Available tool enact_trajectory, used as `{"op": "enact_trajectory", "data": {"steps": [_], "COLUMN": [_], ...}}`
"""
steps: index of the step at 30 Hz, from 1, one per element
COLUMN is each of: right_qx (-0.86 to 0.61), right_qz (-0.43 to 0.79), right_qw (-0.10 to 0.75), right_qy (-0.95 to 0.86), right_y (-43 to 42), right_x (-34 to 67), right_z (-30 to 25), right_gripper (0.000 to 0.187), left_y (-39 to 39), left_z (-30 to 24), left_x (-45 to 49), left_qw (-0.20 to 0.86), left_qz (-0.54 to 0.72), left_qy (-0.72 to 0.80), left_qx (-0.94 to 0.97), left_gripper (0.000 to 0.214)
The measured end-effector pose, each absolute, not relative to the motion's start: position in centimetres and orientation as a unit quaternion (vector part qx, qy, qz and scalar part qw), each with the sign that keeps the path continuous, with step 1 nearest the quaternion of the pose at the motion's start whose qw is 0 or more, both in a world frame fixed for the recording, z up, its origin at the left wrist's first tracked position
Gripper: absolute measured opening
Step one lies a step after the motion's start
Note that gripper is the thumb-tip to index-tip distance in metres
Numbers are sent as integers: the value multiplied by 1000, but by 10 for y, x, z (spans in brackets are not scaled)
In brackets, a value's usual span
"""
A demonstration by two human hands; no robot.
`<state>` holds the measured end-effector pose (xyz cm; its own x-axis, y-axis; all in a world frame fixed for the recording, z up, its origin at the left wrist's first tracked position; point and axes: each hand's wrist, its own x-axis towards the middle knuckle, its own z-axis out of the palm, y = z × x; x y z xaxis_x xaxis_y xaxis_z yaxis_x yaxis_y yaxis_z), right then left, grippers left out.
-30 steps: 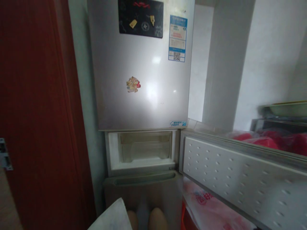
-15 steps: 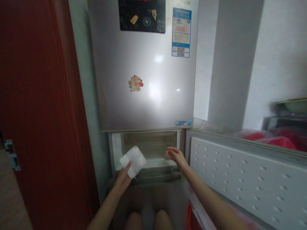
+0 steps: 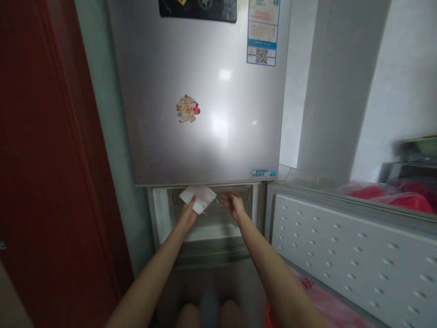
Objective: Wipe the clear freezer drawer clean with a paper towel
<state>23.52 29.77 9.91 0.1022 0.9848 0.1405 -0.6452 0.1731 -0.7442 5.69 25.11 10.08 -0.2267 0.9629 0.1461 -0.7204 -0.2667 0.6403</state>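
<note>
A silver fridge point(image 3: 205, 91) stands in front of me, its upper door closed. Below that door the middle compartment point(image 3: 208, 228) is open and shows a clear drawer. My left hand point(image 3: 188, 214) is closed on a folded white cloth point(image 3: 198, 198), holding it at the compartment's top edge. My right hand point(image 3: 234, 204) reaches into the same opening just right of the cloth, fingers apart and holding nothing. The compartment's door point(image 3: 351, 250) swings out to the right, its white dimpled inner panel facing me.
A dark red wooden door point(image 3: 44, 159) fills the left side. Red plastic bags point(image 3: 389, 196) lie behind the open fridge door at the right, and a pink printed bag point(image 3: 324, 310) lies beneath it. My knees point(image 3: 208, 316) show at the bottom.
Both arms came into view and reached forward and up into the open compartment. The cloth rose from the lower edge to the compartment's top. The camera moved closer to the fridge.
</note>
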Motion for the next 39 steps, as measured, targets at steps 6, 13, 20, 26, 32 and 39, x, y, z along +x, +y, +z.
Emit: {"op": "enact_trajectory", "data": {"steps": [6, 13, 20, 26, 32, 39], "right_qx": [-203, -171, -149, -140, -137, -136], "right_qz": [602, 591, 576, 574, 570, 567], "right_qw": [703, 723, 743, 749, 755, 754], "right_qy": [-320, -315, -305, -300, -296, -303], "right_y": [295, 282, 255, 225, 202, 173], "right_x": [230, 228, 227, 225, 223, 227], "right_z": [102, 99, 97, 93, 91, 91], "right_gripper": [10, 10, 9, 7, 14, 14], "left_y": [256, 250, 234, 210, 185, 154], "left_z": [106, 104, 98, 97, 99, 100], "left_x": [54, 52, 47, 47, 50, 53], "left_qw": [551, 534, 515, 509, 502, 497], "left_qz": [748, 754, 764, 769, 775, 778], "left_qy": [246, 255, 251, 248, 241, 244], "left_qx": [276, 286, 296, 295, 299, 296], "left_gripper": [20, 16, 16, 17, 20, 18]}}
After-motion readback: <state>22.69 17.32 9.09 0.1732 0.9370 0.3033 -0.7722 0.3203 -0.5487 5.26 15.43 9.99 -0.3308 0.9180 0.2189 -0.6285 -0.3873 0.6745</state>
